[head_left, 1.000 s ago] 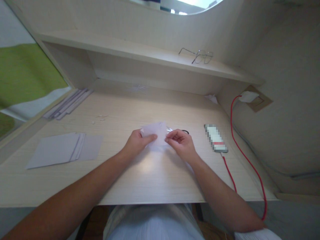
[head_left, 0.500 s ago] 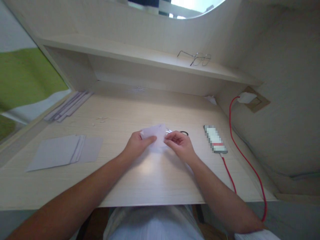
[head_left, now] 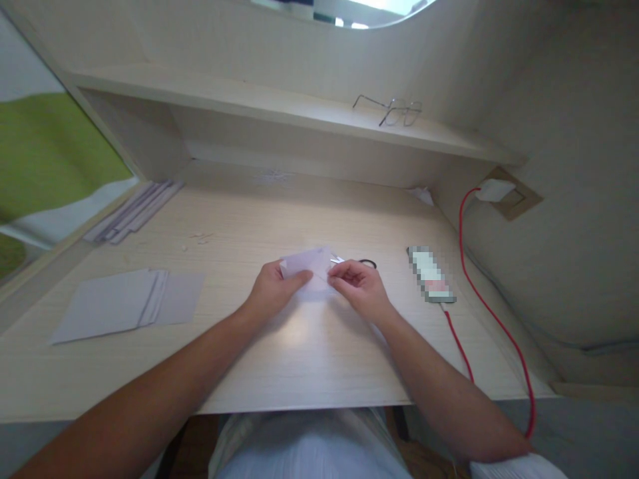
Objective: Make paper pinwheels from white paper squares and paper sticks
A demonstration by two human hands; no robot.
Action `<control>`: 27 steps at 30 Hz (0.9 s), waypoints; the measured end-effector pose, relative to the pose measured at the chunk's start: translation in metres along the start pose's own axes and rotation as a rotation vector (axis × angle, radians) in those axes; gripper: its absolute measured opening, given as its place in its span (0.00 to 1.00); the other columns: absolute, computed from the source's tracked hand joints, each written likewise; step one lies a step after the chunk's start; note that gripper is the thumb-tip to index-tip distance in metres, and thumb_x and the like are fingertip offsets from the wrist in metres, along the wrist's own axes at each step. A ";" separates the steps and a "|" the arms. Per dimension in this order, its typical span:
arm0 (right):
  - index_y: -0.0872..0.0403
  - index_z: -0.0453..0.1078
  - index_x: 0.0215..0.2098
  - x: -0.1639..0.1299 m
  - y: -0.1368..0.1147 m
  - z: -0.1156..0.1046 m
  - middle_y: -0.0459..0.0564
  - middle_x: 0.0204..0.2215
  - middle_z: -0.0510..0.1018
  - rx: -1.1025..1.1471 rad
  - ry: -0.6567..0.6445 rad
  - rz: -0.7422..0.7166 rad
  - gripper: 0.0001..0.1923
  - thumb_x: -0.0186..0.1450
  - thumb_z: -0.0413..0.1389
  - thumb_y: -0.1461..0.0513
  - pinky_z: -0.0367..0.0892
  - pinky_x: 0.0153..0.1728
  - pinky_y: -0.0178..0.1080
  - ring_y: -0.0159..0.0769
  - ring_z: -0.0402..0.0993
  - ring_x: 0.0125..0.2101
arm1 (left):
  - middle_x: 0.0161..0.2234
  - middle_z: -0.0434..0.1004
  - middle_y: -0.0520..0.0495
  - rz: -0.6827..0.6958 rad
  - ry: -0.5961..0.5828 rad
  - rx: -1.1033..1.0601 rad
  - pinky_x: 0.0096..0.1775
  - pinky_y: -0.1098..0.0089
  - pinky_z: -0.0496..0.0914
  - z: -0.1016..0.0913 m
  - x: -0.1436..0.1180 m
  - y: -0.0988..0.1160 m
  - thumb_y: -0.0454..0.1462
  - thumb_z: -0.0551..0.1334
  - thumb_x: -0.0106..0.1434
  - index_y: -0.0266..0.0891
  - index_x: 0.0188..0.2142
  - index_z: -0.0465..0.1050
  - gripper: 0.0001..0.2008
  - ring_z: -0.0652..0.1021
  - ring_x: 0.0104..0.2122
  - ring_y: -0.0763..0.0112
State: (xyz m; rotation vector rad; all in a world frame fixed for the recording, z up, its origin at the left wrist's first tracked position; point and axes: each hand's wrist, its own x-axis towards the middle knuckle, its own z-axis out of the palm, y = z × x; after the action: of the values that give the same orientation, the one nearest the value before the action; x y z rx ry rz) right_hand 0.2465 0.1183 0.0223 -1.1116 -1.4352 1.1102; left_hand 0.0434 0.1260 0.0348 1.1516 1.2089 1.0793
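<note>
Head view: folded paper (head_left: 308, 263) lies crosswise, pinched between left hand (head_left: 273, 291) and right hand (head_left: 360, 287).

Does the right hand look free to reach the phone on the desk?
Probably not right away: the right hand is pinching the folded paper with the left hand. The desk between it and the phone is bare.

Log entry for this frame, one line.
left hand: holds paper | right hand: pinches paper's right edge | desk: paper stack left, scissors behind right hand, phone right
</note>
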 end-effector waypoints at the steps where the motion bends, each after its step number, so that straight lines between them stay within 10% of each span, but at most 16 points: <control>1: 0.51 0.79 0.33 0.000 0.000 0.000 0.48 0.31 0.83 -0.009 -0.001 0.001 0.06 0.58 0.67 0.59 0.73 0.39 0.41 0.36 0.78 0.32 | 0.29 0.83 0.47 0.002 -0.002 0.001 0.33 0.68 0.71 0.000 0.000 0.000 0.44 0.74 0.48 0.36 0.31 0.81 0.15 0.78 0.28 0.66; 27: 0.52 0.77 0.34 -0.002 -0.002 0.000 0.47 0.31 0.81 -0.052 -0.022 -0.033 0.06 0.60 0.66 0.59 0.72 0.38 0.41 0.35 0.76 0.32 | 0.31 0.83 0.45 0.010 -0.031 -0.029 0.34 0.68 0.71 -0.001 0.000 -0.011 0.45 0.74 0.52 0.34 0.34 0.81 0.16 0.78 0.29 0.66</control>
State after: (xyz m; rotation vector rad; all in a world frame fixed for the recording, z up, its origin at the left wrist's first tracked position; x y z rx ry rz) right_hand 0.2464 0.1155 0.0235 -1.1117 -1.5020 1.0699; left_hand 0.0427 0.1247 0.0242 1.1491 1.1606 1.0795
